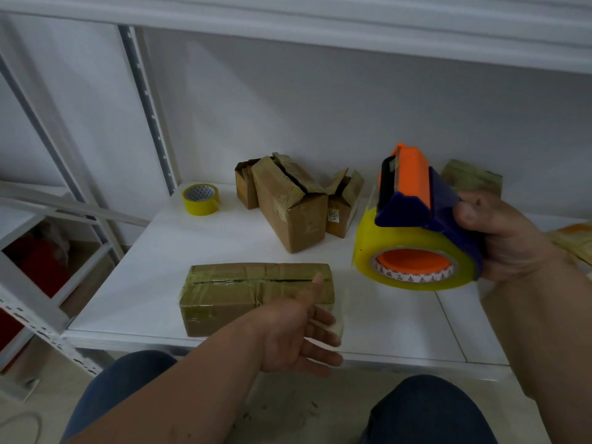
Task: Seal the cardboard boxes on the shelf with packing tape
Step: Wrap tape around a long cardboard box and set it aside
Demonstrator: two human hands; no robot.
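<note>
Right hand (503, 238), right of frame, grips a blue-and-orange tape dispenser (413, 225) loaded with yellow tape. Left hand (301, 331), fingers relaxed and spread, holds nothing beside a taped cardboard box (250, 293) lying lower centre on the white shelf (160, 261). Three open-flapped boxes (294, 200) stand behind.

The right end of the near cardboard box (253, 291) is covered by the left hand (299, 334), whose fingers are blurred. The fingers of the right hand (509, 238) are hidden behind the tape dispenser (416, 219). A box at the right rear (471, 177) is partly masked by the dispenser, and a package (576, 241) is cut off by the right edge. The label on a small rear box (342, 206) is too small to be read (digits only suggested). Objects under the left shelving (35, 261) are dark and indistinct.
</note>
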